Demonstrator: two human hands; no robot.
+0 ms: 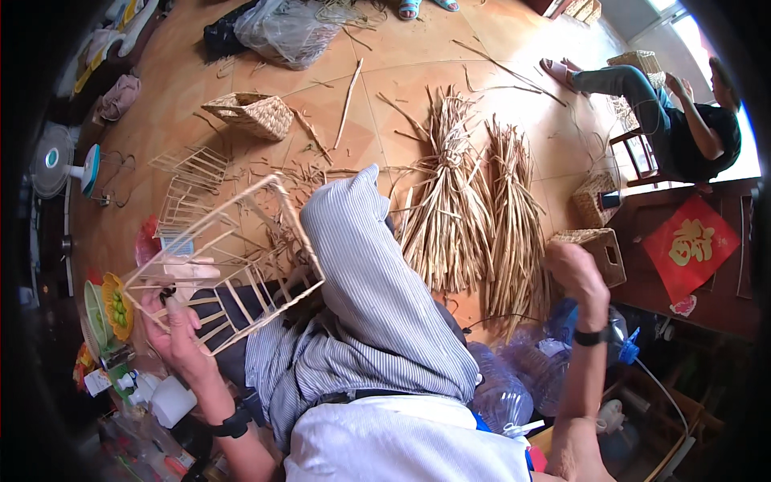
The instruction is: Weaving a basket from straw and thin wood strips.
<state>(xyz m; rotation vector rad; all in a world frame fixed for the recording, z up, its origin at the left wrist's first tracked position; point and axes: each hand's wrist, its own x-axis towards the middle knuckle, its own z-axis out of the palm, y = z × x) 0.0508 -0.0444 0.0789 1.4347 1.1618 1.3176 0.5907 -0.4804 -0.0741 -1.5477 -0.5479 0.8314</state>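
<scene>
Stick frame (pixel 241 299), shaped like a box with open sides, is held up by the left hand (pixel 183 344). It is gripped at its lower left end, with the thumb and fingers bent around the thin sticks there. From those fingers, the frame is stretched up and to the right, toward the striped pants (pixel 361 249). Whether the leg is touched by it cannot be told.

The right hand (pixel 580 277) is raised, well apart from the frame. Its fingers are mostly hidden, so whether they are open or closed cannot be told. Just beyond them, a woven basket (pixel 612 255) can be seen. To the left of the right fingers, a big bundle (pixel 450 209) and a thin bundle (pixel 511 217) of dry stalks are laid on the floor (pixel 389 72). Below that hand, big clear bottles (pixel 499 390) are seen.

Farther up from the left fingers, another basket (pixel 273 119) is tipped on the floor. Left of those fingers, green fruits are held in a yellow bowl (pixel 111 287).
</scene>
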